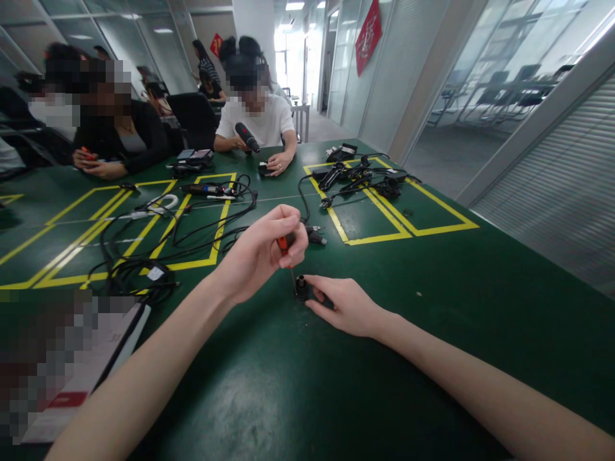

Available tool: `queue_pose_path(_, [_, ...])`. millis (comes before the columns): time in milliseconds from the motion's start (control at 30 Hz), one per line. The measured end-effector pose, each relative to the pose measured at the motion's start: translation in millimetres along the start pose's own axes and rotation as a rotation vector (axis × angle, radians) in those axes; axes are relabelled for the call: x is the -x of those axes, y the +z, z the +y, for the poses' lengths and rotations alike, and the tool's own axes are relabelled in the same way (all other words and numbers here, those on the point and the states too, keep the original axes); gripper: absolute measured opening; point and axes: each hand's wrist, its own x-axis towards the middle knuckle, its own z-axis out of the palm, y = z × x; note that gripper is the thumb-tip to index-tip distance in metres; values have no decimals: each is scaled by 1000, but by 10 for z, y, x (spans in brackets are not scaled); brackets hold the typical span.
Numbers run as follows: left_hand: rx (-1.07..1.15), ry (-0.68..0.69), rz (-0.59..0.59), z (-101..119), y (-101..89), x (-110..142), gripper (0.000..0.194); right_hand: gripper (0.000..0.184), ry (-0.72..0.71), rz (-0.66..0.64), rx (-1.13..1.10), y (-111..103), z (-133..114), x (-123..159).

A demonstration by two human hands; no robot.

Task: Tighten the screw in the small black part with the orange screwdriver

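My left hand (pixel 269 246) is closed around the orange-and-black handle of a screwdriver (pixel 283 244). Its thin shaft points down and meets a small black part (pixel 301 294) on the green table. That part has a round base with a short cylinder standing up from it; its exact kind is too small to tell. From the right side, my right hand (pixel 343 304) pinches the part's edge between thumb and fingers. Where the screwdriver tip touches the part cannot be made out clearly.
Tangled black cables (pixel 177 237) lie on the left, beside a booklet (pixel 72 384). More cables and adapters (pixel 360 173) sit in yellow-taped areas of the table (pixel 432 333). Across it, a person in white (pixel 269 121) holds a power drill (pixel 247 136); another person in black (pixel 139 137) sits left.
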Motion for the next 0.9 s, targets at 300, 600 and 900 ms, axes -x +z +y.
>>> queue_pose_path(300, [13,-14,-21,11,-12,-17,28,41,-7,7,0,15,8,-3])
queue_pose_path(600, [14,-18,-63,3,-13,-5,28,40,-15,11,-4,11,10,-3])
queue_pose_path(900, [33,-10,-37,-18,-34,-16,23,40,-4,10,2,11,8,-4])
